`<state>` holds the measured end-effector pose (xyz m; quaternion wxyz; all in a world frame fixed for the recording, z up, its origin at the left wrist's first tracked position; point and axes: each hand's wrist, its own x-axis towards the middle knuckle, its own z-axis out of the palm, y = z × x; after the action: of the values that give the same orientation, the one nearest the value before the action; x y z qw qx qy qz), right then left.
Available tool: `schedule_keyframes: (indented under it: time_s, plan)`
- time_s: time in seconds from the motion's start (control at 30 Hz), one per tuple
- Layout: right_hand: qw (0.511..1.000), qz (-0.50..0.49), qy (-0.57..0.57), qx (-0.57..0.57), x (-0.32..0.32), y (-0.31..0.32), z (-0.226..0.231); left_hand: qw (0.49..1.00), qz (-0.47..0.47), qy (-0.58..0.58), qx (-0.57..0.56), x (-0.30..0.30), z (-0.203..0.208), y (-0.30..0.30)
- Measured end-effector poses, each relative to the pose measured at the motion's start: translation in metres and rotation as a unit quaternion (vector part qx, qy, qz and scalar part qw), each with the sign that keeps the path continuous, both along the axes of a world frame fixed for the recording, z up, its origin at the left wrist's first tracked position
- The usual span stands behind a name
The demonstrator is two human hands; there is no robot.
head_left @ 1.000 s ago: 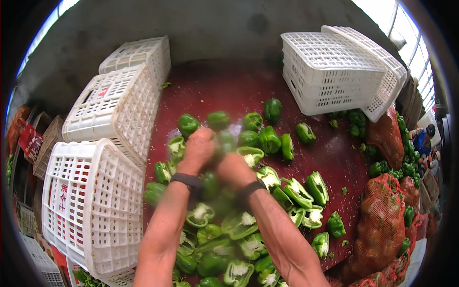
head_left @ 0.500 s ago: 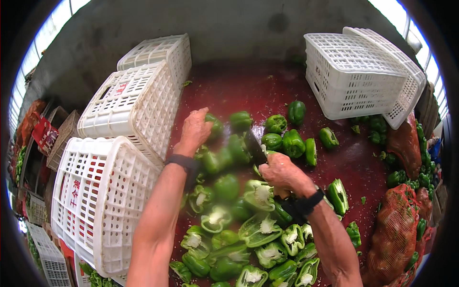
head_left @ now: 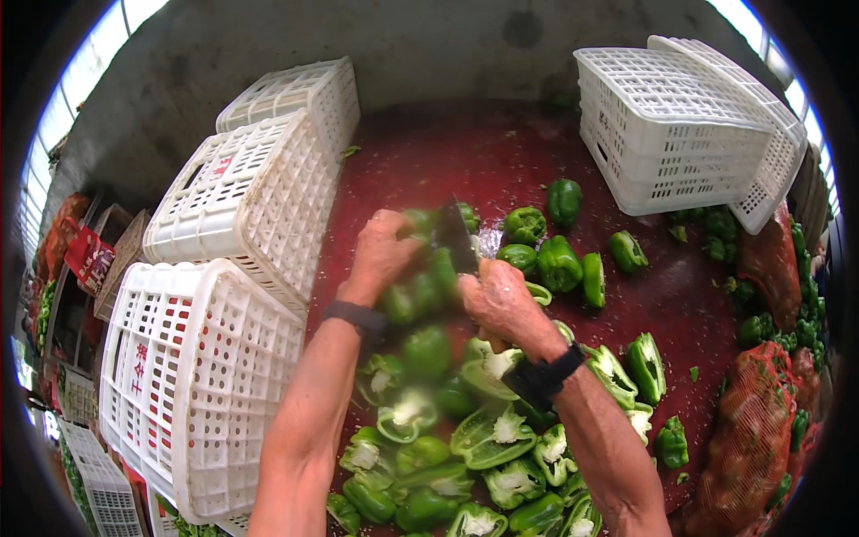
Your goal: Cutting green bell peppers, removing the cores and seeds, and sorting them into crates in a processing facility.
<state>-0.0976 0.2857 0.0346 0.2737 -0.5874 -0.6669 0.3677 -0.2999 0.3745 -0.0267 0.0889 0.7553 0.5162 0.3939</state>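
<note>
My left hand point(head_left: 378, 256) is closed on a green bell pepper point(head_left: 417, 220), which shows only in part past the fingers. My right hand point(head_left: 503, 301) grips a broad-bladed kitchen knife point(head_left: 455, 236). Its dark blade stands close beside that pepper; whether it touches cannot be made out. Below both hands lies a heap of cut pepper halves point(head_left: 488, 437), several with pale cores and seeds facing up. Several peppers, such as this whole one point(head_left: 559, 264), sit just to the right of the knife. A hazy blur covers part of the heap.
Peppers rest on a dark red surface point(head_left: 403, 152). White plastic crates point(head_left: 242, 197) line the left, and more crates point(head_left: 671, 134) stand at the far right. Red mesh sacks point(head_left: 747, 438) and loose peppers lie along the right side. A grey wall point(head_left: 447, 49) rises behind.
My right hand has carried the knife left and upward, up to the pepper in my left hand. The left hand has shifted slightly right.
</note>
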Motion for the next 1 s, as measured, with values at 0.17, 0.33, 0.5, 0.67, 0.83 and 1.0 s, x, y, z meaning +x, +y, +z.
schedule_keyframes:
  time_s: [0.17, 0.33, 0.5, 0.67, 0.83, 1.0]
  plan:
    - [1.0, 0.014, 0.003, 0.02, -0.027, 0.04, -0.018, 0.996, 0.028, -0.071, -0.048, -0.014, -0.008, 0.004]
    - [0.983, 0.116, -0.117, 0.076, -0.043, 0.049, -0.022, 1.0, -0.003, -0.026, 0.011, -0.02, -0.004, -0.001]
    - [0.989, 0.053, -0.137, 0.021, -0.057, 0.073, -0.033, 1.0, -0.009, -0.029, 0.001, -0.017, -0.001, -0.001]
    - [0.985, 0.009, -0.159, -0.066, -0.082, 0.093, -0.019, 1.0, -0.013, -0.026, 0.011, -0.026, -0.013, 0.011]
    - [0.982, 0.027, -0.162, -0.097, -0.099, 0.092, -0.017, 0.997, -0.024, -0.063, -0.039, -0.038, -0.005, -0.003]
    - [0.913, 0.201, -0.341, 0.096, -0.067, 0.119, -0.116, 0.998, -0.024, -0.042, -0.044, -0.024, 0.002, -0.01]
